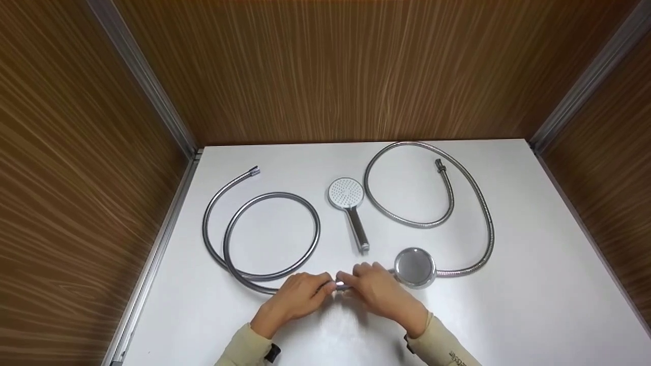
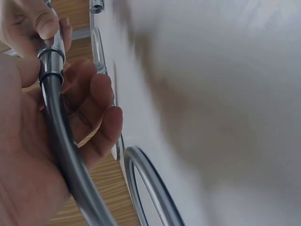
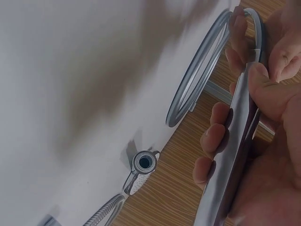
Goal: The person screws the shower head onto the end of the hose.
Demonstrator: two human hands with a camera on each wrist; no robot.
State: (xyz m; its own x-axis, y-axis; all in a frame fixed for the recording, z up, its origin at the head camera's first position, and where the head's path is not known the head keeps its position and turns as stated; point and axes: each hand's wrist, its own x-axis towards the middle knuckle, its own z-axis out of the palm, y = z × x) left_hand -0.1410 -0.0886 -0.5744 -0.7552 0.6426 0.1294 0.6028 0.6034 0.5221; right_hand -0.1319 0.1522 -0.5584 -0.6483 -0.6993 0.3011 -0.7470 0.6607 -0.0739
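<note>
My left hand [image 1: 300,295] pinches the metal end nut [image 2: 51,66] of a smooth grey shower hose [image 2: 70,146]. Against that nut sits the end of a chrome handle [image 3: 230,141], gripped by my right hand [image 1: 379,292] with the thumb along its side. This handle belongs to a shower head [image 1: 415,267] whose round grey face points up, just right of the hand. The joint between hose and handle is partly covered by fingers. Beyond the hands lies a second shower head [image 1: 346,193] with a white nozzle face and a dark-fronted handle.
The grey hose forms a loop [image 1: 318,229] on the white table [image 1: 534,254] at left, its free end fitting [image 1: 255,171] farther back. A ribbed metal hose [image 1: 491,229] coils at right, one end running to the held shower head. Wood-grain panels [image 1: 330,71] enclose the back and sides.
</note>
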